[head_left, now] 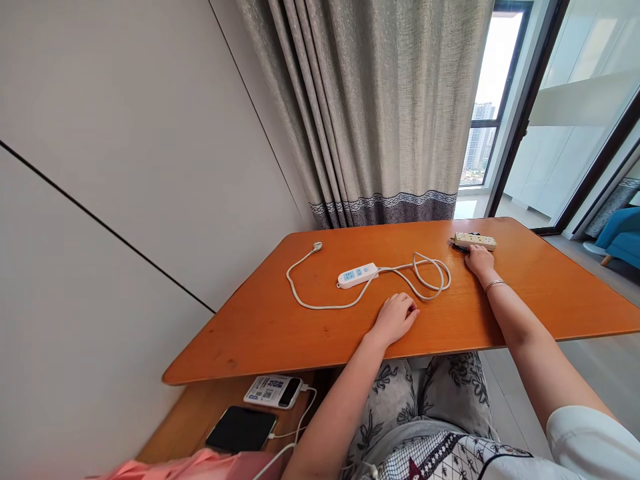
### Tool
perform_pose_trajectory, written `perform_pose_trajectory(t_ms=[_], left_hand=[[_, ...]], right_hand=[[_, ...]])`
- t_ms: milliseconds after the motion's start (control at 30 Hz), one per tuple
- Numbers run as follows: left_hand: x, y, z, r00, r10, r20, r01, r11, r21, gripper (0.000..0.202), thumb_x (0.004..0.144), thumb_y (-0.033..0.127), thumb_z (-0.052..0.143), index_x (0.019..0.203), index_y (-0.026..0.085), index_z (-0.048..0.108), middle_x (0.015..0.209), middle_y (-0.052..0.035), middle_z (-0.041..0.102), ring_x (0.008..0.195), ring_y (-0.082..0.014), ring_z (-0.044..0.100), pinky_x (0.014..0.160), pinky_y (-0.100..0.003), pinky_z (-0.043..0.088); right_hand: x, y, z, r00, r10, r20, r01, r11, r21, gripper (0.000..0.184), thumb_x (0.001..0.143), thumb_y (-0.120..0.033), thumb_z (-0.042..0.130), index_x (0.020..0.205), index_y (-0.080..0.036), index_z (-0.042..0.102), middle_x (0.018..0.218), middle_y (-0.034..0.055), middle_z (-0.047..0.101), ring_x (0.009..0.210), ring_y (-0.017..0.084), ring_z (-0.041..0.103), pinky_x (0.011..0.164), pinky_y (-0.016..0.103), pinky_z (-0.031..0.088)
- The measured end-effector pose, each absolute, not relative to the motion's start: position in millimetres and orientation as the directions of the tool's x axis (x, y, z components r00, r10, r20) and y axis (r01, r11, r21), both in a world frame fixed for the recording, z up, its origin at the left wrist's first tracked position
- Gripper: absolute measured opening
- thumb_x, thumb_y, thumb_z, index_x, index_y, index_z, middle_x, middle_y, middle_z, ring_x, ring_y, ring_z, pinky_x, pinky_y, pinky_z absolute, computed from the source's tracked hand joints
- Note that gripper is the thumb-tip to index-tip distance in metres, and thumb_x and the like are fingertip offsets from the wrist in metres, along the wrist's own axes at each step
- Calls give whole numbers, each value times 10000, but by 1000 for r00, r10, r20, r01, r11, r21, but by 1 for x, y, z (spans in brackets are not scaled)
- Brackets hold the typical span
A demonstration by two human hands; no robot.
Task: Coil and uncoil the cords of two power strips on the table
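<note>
**Left hand (397, 317) idle, right hand (480, 259) at the beige power strip (475, 240)**

Palm down near the front edge of the glossy orange wooden desk (550, 293), the left hand curls loosely, holding nothing, just beside the looped white cord (425, 273). The right reaches towards the far right corner, fingertips against the oblong strip; whether it grips, I cannot tell. A white strip (357, 275) with blue sockets lies mid-desk.

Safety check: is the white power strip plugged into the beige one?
No, the plug of the white power strip lies loose on the table.
</note>
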State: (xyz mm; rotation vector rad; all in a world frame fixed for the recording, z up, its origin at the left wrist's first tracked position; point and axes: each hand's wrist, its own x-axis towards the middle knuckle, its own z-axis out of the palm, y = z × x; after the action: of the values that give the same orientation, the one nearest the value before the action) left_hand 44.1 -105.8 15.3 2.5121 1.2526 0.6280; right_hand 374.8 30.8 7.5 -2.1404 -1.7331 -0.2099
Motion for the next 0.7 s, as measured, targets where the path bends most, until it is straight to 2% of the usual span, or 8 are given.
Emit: perform_pose_trajectory(t_ms=[267, 400, 567, 700], left_hand=[[46, -108, 17, 530, 810, 251, 691, -584, 426, 121, 928, 266, 553, 907, 196, 650, 1002, -85, 659, 983, -252, 588, 897, -417, 472], [46, -108, 17, 537, 802, 259, 686, -595, 419, 124, 930, 270, 550, 917, 202, 653, 1007, -83, 657, 976, -246, 589, 889, -414, 470], [46, -107, 17, 535, 804, 259, 690, -593, 415, 123, 927, 274, 555, 916, 204, 655, 1001, -80, 656, 974, -241, 587, 882, -408, 470], [47, -108, 19, 536, 804, 257, 689, -593, 417, 120, 931, 268, 550, 900, 202, 645, 1001, -81, 656, 982, -252, 589, 893, -423, 473]], right_hand=[[381, 31, 1, 375, 833, 407, 886, -194, -420, 277, 852, -192, 523, 1099, -124, 628, 1210, 172, 618, 1076, 255, 575, 896, 338, 456], [393, 34, -1, 529, 744, 407, 771, -223, -596, 235, 806, -209, 517, 1007, -131, 612, 1021, 128, 632, 892, 224, 576, 809, 332, 463], [407, 34, -1, 705, 628, 330, 563, -213, -798, 181, 760, -196, 475, 910, -167, 571, 760, 48, 580, 725, 204, 522, 717, 324, 453], [392, 27, 2, 716, 652, 249, 437, -140, -888, 145, 745, -243, 494, 860, -178, 554, 727, 29, 561, 697, 191, 506, 679, 309, 438]])
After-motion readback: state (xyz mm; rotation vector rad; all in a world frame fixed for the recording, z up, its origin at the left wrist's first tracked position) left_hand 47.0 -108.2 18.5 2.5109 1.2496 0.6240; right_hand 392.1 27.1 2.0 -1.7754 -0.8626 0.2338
